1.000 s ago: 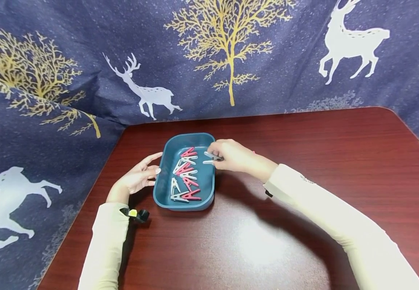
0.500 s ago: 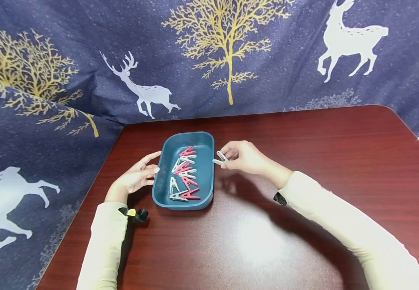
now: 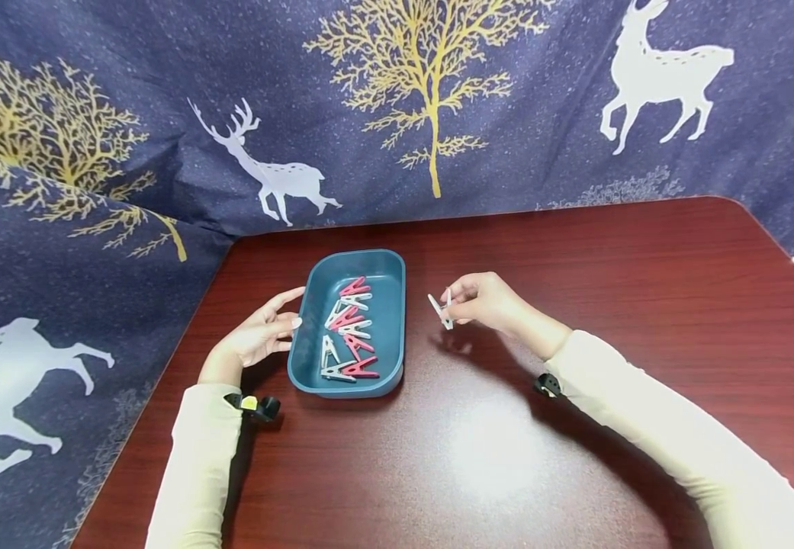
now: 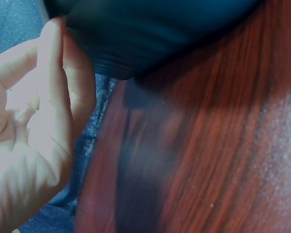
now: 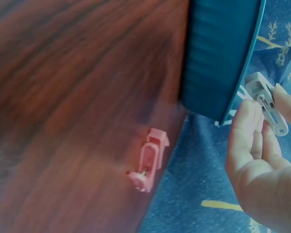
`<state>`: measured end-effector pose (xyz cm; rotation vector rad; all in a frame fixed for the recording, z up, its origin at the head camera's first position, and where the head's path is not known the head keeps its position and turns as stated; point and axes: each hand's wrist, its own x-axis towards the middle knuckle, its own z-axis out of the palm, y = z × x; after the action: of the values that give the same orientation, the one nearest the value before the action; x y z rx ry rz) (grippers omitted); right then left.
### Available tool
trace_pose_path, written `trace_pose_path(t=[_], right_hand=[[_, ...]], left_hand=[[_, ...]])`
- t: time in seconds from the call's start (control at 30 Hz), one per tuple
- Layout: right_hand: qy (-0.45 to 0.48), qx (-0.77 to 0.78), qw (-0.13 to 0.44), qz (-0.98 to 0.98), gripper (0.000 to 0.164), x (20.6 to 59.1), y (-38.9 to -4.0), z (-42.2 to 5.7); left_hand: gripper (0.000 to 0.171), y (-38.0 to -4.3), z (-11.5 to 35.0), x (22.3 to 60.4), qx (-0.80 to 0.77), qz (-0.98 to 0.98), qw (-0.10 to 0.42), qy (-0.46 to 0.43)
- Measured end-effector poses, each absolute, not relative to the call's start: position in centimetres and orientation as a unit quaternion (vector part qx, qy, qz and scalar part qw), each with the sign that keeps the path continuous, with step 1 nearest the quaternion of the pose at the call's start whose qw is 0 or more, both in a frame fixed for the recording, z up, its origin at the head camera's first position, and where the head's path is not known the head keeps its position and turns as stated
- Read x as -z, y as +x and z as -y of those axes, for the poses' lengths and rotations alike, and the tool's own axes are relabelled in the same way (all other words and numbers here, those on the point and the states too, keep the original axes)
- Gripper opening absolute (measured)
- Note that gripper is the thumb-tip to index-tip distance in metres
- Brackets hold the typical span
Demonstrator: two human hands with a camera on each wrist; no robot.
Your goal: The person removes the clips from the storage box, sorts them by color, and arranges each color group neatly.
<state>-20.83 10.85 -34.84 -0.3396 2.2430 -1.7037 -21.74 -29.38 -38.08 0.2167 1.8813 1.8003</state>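
Observation:
A blue tub (image 3: 390, 320) holds several red and white clothespins (image 3: 348, 313), lying in a loose column. My left hand (image 3: 259, 335) rests against the tub's left side, its fingers touching the outer wall (image 4: 150, 34). To the right of the tub, above the table, my right hand (image 3: 489, 300) pinches a white clothespin (image 3: 446, 314) between thumb and fingers. The same greyish-white clothespin (image 5: 266, 104) appears close up in the right wrist view. A red clothespin (image 5: 149, 160) lies on the table there; in the head view I cannot make it out.
The dark red wooden table (image 3: 479, 457) has a bright glare patch near its front. Behind it hangs a blue cloth (image 3: 506, 152) with deer and trees. Dark wrist cameras sit on the left wrist (image 3: 255, 404) and right wrist (image 3: 548, 385).
My right hand has moved from over the tub's right rim out to the right, carrying the white clothespin, which has turned in the fingers. The left hand stays at the tub.

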Motion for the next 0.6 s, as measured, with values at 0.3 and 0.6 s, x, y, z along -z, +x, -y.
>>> trace_pose_path(t=[0.3,0.6], right_hand=[[-0.091,0.608,0.171,-0.770,0.030,35.7,-20.4,-12.2],[-0.067,0.615,0.210,-0.757,0.030,37.5,-19.9,-12.9]], left_hand=[[0.061,-21.8,29.4,38.1,-0.659,-0.701,0.260,0.080],[0.061,-21.8,29.5,38.3,-0.658,-0.702,0.260,0.085]])
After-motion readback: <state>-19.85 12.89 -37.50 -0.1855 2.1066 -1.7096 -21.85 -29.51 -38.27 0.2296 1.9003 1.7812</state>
